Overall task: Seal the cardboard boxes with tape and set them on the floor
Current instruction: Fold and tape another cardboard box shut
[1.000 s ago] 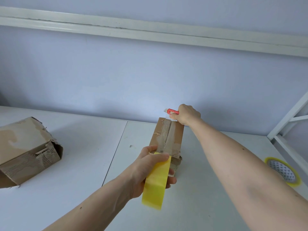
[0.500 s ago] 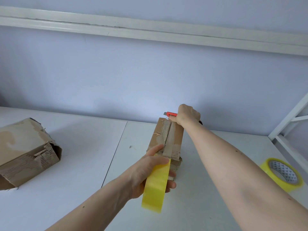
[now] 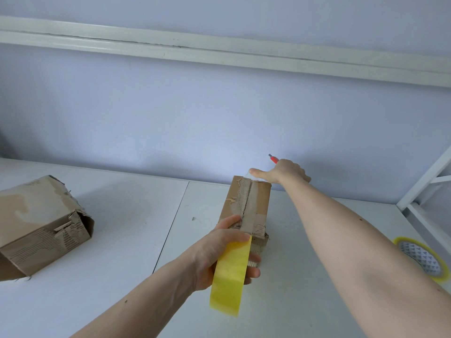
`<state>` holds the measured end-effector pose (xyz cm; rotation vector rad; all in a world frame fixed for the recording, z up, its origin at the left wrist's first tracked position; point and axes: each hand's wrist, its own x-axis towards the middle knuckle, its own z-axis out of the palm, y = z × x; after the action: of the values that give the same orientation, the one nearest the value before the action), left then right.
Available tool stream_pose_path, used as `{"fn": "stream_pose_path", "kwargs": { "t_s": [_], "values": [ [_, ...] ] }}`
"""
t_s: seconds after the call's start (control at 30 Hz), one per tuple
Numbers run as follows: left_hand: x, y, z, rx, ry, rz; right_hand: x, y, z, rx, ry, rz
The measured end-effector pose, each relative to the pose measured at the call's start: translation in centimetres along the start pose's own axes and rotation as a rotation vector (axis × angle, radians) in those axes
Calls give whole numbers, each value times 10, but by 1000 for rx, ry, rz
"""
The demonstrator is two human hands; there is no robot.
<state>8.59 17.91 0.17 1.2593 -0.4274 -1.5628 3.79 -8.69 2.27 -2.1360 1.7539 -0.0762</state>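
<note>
The left hand [image 3: 219, 254] grips a yellow tape roll [image 3: 230, 276]; the right hand [image 3: 284, 172], holding a red utility knife [image 3: 273, 159], thumbs tape onto the narrow brown cardboard box [image 3: 246, 208]. Tape should be pressed flat.

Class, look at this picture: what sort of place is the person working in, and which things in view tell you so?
Probably a simple packing bench in a plain room. A white table stands against a bare wall, with worn cardboard boxes on it, a spare tape roll lying flat, and a white metal frame at the right.
</note>
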Motion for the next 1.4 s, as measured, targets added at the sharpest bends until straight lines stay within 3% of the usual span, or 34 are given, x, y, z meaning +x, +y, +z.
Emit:
{"fn": "stream_pose_path", "kwargs": {
  "t_s": [0.1, 0.17, 0.27, 0.4, 0.53, 0.73, 0.77, 0.87, 0.93, 1.13, 1.23, 1.4],
  "values": [
    [0, 0, 1, -6, -2, 2, 2, 5, 6, 430, 49, 30],
    [0, 0, 2, -11, -2, 4, -2, 5, 5, 523, 128, -46],
    [1, -1, 3, -18, -1, 6, -14, 2, 5, 316, 274, -332],
    [2, -2, 2, -21, -1, 10, -29, -2, 28, 25, 223, -565],
    [3, -4, 2, -33, 2, 7, -26, -4, 38, -104, 186, -531],
    [5, -6, 2, -36, 15, 15, -22, -15, 31, -131, -35, -472],
    [5, -6, 2, -37, 17, 18, -23, -12, 30, -97, 5, -452],
    [5, -7, 2, -39, 12, 28, -26, 14, 25, 101, 342, -368],
    [4, -7, 2, -25, 10, 35, -32, 45, 23, 139, 407, -235],
    [3, -7, 4, -12, 16, 44, -61, 114, 47, -143, 76, 7],
    [3, -7, 3, -4, 15, 47, -69, 110, 38, -169, -80, -14],
    [2, -10, 3, 14, -6, 59, -91, 52, 21, 196, 142, -478]
  ]
}}
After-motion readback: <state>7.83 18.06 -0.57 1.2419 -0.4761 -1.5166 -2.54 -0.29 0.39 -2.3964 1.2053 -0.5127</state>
